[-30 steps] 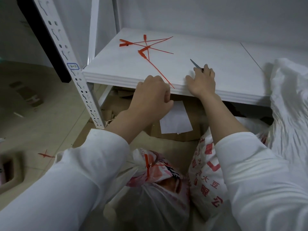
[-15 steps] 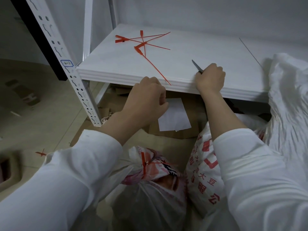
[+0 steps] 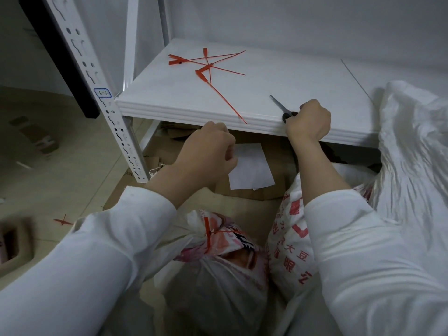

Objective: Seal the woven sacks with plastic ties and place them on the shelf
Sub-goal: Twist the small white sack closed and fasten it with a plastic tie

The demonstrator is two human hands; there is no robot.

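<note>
Shelf (image 3: 242, 93): white board, bare through the middle. A crumpled white sack (image 3: 417, 141) slumps over its right end; you cannot tell whether it rests on the board or leans against it.

Floor, below your arms: tied sack (image 3: 218, 275), neck gathered and cinched with a red tie (image 3: 208, 232). Just beside it on your right is a printed sack (image 3: 291, 238), its mouth hidden by your sleeve (image 3: 363, 238). Contents of neither show. Both bulge full, so expect weight and a soft, shifting load. The woven skin is likely slick: take the tied sack by the bunched neck under the tie, with the other hand beneath.

Loose ties (image 3: 208, 69): heap at back left of the shelf, one reaching the front edge. Thin, probably springy.

Right hand (image 3: 308, 122): fingers clamped round the scissors (image 3: 278, 104) handles, blades lying on the shelf.

Left hand (image 3: 208, 151): fingers curled into a fist under the shelf edge, nothing seen in it.
</note>
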